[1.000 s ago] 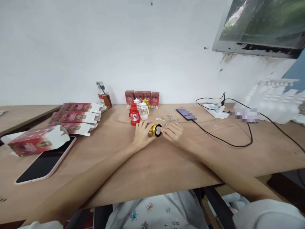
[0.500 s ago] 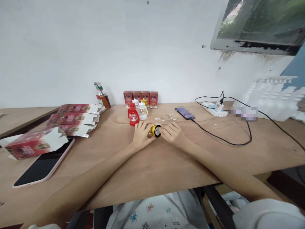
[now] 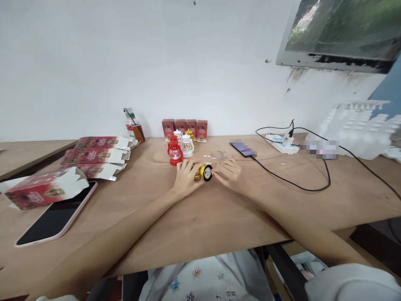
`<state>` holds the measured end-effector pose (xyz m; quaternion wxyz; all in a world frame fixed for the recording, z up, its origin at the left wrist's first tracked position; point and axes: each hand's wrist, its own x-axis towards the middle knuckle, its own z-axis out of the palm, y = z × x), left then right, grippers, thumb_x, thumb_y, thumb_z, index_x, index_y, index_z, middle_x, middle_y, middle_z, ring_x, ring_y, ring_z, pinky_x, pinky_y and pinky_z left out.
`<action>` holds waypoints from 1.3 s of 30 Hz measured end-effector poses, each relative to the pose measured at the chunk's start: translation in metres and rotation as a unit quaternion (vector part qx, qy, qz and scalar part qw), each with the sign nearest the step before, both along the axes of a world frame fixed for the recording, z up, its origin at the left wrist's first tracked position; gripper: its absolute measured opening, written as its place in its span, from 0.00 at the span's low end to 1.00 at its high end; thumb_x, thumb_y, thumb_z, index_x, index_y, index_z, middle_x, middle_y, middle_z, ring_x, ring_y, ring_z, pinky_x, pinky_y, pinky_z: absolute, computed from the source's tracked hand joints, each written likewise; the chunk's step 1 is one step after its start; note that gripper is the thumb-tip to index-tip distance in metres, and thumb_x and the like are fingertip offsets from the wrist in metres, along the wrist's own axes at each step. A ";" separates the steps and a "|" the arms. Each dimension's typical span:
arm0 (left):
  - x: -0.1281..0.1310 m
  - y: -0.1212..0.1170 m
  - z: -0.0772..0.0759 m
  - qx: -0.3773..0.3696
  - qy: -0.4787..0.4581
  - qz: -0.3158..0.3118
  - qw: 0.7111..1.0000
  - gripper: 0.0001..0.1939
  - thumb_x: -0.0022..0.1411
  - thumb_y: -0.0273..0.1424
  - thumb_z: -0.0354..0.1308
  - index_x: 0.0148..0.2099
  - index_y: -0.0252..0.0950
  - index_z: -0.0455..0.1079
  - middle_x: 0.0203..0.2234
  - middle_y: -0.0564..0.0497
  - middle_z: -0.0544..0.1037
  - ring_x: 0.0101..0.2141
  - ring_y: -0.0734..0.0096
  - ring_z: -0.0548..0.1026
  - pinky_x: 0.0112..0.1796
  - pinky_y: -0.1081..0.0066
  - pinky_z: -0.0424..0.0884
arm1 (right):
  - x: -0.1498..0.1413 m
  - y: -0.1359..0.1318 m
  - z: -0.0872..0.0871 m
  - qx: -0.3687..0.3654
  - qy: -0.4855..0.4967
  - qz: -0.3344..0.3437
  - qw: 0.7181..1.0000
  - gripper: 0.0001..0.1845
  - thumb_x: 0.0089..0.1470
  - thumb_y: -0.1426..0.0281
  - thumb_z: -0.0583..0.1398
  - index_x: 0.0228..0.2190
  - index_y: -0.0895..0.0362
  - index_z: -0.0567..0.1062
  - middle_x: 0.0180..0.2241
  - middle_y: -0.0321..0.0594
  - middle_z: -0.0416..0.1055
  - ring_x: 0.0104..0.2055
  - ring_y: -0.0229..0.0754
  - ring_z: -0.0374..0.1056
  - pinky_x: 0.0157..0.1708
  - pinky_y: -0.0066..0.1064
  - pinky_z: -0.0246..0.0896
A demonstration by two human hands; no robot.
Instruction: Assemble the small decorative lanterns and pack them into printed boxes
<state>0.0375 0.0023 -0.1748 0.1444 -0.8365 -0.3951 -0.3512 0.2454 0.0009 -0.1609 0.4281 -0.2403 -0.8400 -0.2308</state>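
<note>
My left hand (image 3: 186, 179) is wrapped round a small gold lantern (image 3: 201, 172), which lies tipped on its side. The lantern's round base, black-rimmed with a pale middle, faces toward me and to the right. Beside that base, my right hand (image 3: 229, 174) is closed in a pinch, its fingertips near the rim. What the pinch holds, if anything, is too small to make out. Just beyond my left hand stand a red lantern (image 3: 175, 153) and a white lantern (image 3: 187, 147). Behind them are another white lantern (image 3: 178, 134) and a gold one (image 3: 189, 133), partly hidden.
Small metal pieces (image 3: 224, 154) lie past my right hand. Red boxes (image 3: 202, 130) line the wall. Flattened cartons (image 3: 94, 155), an open carton (image 3: 46, 190) and a phone (image 3: 59, 221) lie left. At right are a cabled phone (image 3: 242, 149), a power strip (image 3: 280, 143) and white trays (image 3: 357, 129).
My right hand has drawn back slightly to the right from the lantern's base, so more of the base shows. My left hand and the lantern have barely moved.
</note>
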 end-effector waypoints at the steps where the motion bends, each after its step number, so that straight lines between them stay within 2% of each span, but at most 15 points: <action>1: 0.000 0.000 0.000 0.002 0.000 0.000 1.000 0.22 0.56 0.39 0.60 0.51 0.37 0.68 0.43 0.45 0.74 0.43 0.57 0.66 0.41 0.62 0.56 | 0.000 0.000 0.000 0.012 -0.006 0.009 1.000 0.08 0.57 0.73 0.57 0.28 0.56 0.74 0.27 0.38 0.76 0.31 0.39 0.69 0.35 0.33 0.58; 5: 0.000 0.000 0.000 0.005 -0.006 -0.002 1.000 0.21 0.56 0.38 0.60 0.51 0.37 0.68 0.42 0.44 0.74 0.43 0.57 0.66 0.40 0.62 0.56 | 0.000 -0.001 0.002 0.051 -0.018 0.020 0.998 0.05 0.56 0.75 0.57 0.29 0.57 0.73 0.27 0.37 0.76 0.32 0.37 0.68 0.35 0.32 0.56; 12: 0.000 -0.001 0.000 0.002 0.003 -0.004 1.000 0.20 0.57 0.38 0.59 0.50 0.37 0.68 0.43 0.44 0.75 0.43 0.56 0.66 0.40 0.61 0.56 | -0.002 -0.004 0.009 0.110 -0.051 0.018 0.993 0.07 0.56 0.76 0.56 0.28 0.57 0.70 0.25 0.36 0.74 0.29 0.37 0.65 0.34 0.32 0.56; 18: 0.000 0.000 -0.002 -0.001 0.009 -0.013 1.000 0.20 0.57 0.38 0.58 0.51 0.40 0.68 0.43 0.45 0.74 0.43 0.56 0.66 0.41 0.60 0.56 | -0.004 -0.001 0.007 0.102 -0.076 -0.001 0.992 0.08 0.58 0.75 0.54 0.27 0.56 0.69 0.24 0.36 0.72 0.30 0.38 0.64 0.35 0.33 0.55; 24: 0.000 -0.001 0.000 0.012 0.014 -0.021 1.000 0.20 0.57 0.37 0.59 0.51 0.38 0.68 0.43 0.44 0.75 0.44 0.56 0.67 0.41 0.60 0.57 | -0.005 -0.001 0.003 0.116 -0.090 0.006 0.989 0.07 0.58 0.75 0.55 0.28 0.57 0.70 0.26 0.36 0.73 0.30 0.38 0.64 0.36 0.32 0.55; 28: -0.001 0.001 -0.001 -0.004 -0.043 -0.030 0.999 0.17 0.57 0.35 0.58 0.49 0.38 0.66 0.44 0.45 0.75 0.46 0.58 0.69 0.43 0.60 0.60 | 0.004 0.007 -0.001 0.046 -0.046 -0.008 0.998 0.09 0.60 0.72 0.54 0.30 0.57 0.71 0.26 0.38 0.73 0.31 0.39 0.65 0.36 0.32 0.54; 30: -0.002 0.004 -0.003 -0.002 -0.092 -0.048 0.995 0.18 0.57 0.35 0.58 0.50 0.38 0.63 0.46 0.44 0.74 0.46 0.59 0.70 0.44 0.60 0.63 | 0.015 0.018 -0.002 -0.020 -0.011 -0.076 0.997 0.11 0.61 0.70 0.52 0.30 0.58 0.71 0.26 0.41 0.72 0.32 0.40 0.65 0.37 0.33 0.54; 33: -0.003 0.007 -0.007 0.020 -0.140 -0.082 0.987 0.22 0.57 0.34 0.57 0.53 0.37 0.58 0.47 0.43 0.73 0.48 0.60 0.71 0.47 0.60 0.67 | 0.037 0.040 -0.001 -0.123 0.014 -0.205 0.971 0.12 0.61 0.70 0.50 0.34 0.60 0.72 0.33 0.47 0.74 0.38 0.46 0.66 0.40 0.36 0.55; 35: -0.004 0.008 -0.008 0.019 -0.147 -0.095 0.984 0.25 0.57 0.34 0.58 0.55 0.38 0.57 0.47 0.44 0.73 0.49 0.61 0.71 0.48 0.60 0.68 | 0.050 0.055 0.001 -0.195 -0.003 -0.270 0.943 0.12 0.60 0.71 0.50 0.36 0.60 0.73 0.37 0.49 0.74 0.42 0.48 0.66 0.42 0.37 0.54; 39: -0.003 0.006 -0.008 -0.019 -0.161 -0.090 0.983 0.24 0.55 0.35 0.61 0.53 0.39 0.60 0.46 0.46 0.74 0.47 0.63 0.73 0.48 0.63 0.70 | 0.057 0.078 0.005 -0.273 -0.046 -0.304 0.912 0.12 0.57 0.72 0.52 0.35 0.59 0.75 0.38 0.47 0.75 0.43 0.49 0.66 0.43 0.37 0.54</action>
